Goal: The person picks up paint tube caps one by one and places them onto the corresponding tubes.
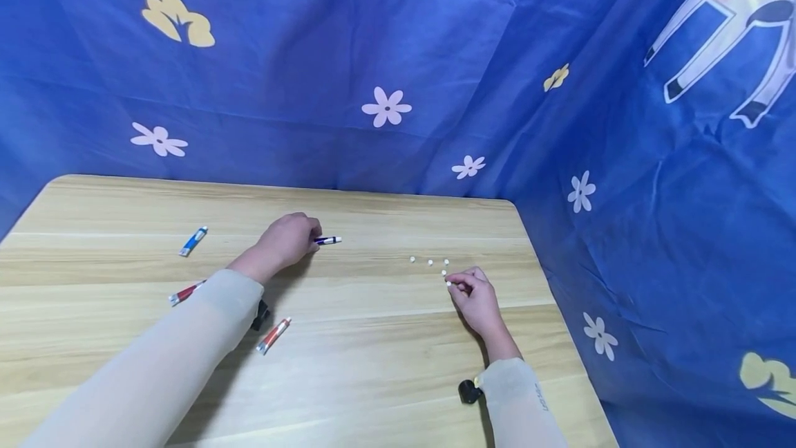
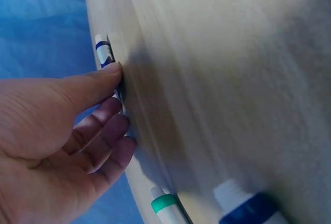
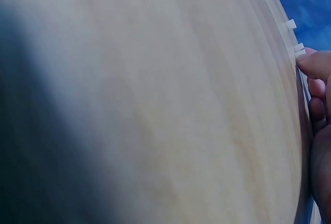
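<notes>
1. A blue tube on the table was gripped by the curled left hand.
2. A small white cap was pinched by the right hand.
3. Three caps lay nearby, and three tubes were left untouched.

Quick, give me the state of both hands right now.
Left hand: curled round a blue-and-white tube on the table.
Right hand: fingertips pinching a small white cap.

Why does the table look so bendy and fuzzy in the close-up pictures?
Left wrist view: the wide lens curves the table, and the near tube caps are blurred. Right wrist view: a dark out-of-focus smear covers the left side. Head view: sharp, with soft shadows under the left hand.
</notes>
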`<state>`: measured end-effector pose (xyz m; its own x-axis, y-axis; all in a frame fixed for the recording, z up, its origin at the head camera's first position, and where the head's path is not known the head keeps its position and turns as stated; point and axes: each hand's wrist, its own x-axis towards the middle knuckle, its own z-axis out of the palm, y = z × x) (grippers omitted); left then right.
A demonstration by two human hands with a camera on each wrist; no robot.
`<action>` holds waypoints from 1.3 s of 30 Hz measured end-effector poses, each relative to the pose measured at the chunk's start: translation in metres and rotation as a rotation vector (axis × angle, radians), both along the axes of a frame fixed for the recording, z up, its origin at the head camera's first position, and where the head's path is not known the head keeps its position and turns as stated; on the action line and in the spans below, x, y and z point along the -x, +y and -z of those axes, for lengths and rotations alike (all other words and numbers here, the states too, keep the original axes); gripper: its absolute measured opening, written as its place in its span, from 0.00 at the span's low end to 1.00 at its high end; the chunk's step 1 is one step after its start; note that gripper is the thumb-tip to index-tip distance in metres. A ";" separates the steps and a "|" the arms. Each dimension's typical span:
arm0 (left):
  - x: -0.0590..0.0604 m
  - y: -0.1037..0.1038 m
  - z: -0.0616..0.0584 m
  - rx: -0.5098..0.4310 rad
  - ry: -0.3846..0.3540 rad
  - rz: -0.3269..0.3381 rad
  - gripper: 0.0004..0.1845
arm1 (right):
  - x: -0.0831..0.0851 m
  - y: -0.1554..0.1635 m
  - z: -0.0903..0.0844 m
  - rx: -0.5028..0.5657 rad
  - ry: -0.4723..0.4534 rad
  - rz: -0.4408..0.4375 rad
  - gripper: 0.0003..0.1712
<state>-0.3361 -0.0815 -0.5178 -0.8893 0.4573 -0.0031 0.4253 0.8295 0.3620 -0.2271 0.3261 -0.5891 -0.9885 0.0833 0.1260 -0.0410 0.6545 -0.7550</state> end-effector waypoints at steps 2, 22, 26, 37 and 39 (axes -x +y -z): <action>0.000 -0.001 0.001 0.000 -0.002 -0.005 0.08 | 0.000 -0.001 0.000 -0.004 0.001 0.007 0.10; -0.018 -0.021 0.011 -0.184 0.005 -0.121 0.40 | -0.002 -0.005 -0.005 0.081 -0.019 0.078 0.06; -0.029 -0.029 0.005 -0.201 0.023 -0.131 0.36 | -0.006 -0.004 -0.006 0.122 -0.025 0.105 0.05; -0.072 -0.052 -0.007 -0.168 -0.002 -0.189 0.21 | -0.009 -0.004 -0.009 0.212 -0.078 0.141 0.08; -0.081 -0.054 -0.008 -0.154 -0.001 -0.184 0.18 | -0.009 -0.004 -0.009 0.223 -0.068 0.148 0.08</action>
<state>-0.2549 -0.1358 -0.5095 -0.9578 0.2824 0.0529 0.2713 0.8281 0.4906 -0.2177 0.3218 -0.5798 -0.9690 0.2460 0.0226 0.0981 0.4671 -0.8787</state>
